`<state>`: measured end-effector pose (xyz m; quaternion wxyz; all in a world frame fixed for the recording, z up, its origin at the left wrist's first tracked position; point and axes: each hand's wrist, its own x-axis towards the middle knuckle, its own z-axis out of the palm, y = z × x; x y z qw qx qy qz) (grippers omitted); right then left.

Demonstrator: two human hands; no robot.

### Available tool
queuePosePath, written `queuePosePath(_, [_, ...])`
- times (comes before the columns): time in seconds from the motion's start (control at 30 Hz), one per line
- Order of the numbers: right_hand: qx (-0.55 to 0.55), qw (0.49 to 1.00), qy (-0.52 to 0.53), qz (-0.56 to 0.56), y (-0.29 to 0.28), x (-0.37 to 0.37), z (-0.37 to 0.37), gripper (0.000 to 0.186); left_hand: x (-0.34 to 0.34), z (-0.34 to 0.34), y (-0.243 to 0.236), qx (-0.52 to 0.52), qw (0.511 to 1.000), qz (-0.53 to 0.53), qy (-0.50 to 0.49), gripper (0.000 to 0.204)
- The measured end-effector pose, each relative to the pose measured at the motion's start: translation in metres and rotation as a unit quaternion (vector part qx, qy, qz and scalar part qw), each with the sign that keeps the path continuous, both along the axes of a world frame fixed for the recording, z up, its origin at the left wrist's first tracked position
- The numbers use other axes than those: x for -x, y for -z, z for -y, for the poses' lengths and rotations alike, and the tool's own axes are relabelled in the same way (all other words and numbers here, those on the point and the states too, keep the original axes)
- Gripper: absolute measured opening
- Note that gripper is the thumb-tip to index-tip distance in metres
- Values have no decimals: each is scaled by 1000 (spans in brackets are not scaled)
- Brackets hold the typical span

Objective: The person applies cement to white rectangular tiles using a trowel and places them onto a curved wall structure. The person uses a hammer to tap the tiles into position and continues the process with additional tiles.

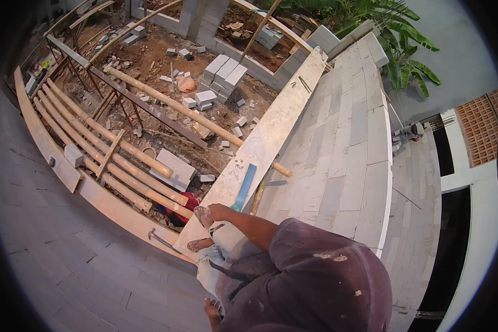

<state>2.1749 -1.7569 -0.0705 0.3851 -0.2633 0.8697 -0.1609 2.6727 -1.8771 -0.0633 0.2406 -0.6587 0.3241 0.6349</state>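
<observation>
My right hand hangs over the board I stand on, fingers curled in; anything inside them is hidden. Close beside its wrist, a long flat blue tool, like a handsaw, lies along the pale board. My forearm is next to its teal end, and I cannot tell whether they touch. Low in the view, my left hand shows only in part beside my leg, near a small grey thing; most of its fingers are hidden. A claw hammer rests on the plank near my sandalled feet.
Bamboo poles run left of my board, with gaps down to rubble ground. A grey block sits by them. Another pole crosses under the board. A block wall rises at right. Stacked blocks stand below.
</observation>
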Motion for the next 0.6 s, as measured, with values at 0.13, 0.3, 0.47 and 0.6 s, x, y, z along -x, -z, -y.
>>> queuePosePath(0.13, [8,993,52,103,5,-3,-39,39,26,35,1,12,999,16,26,73])
queuePosePath(0.3, [-66,986,129,81,31,10,-112,31,84,74,-15,66,997,-1,38,77])
queuePosePath(0.47, [-84,978,192,4,73,-10,-190,32,163,117,-14,122,990,-61,48,73])
queuePosePath(0.6, [-141,960,233,67,63,-26,-171,27,192,121,6,141,984,-109,26,39])
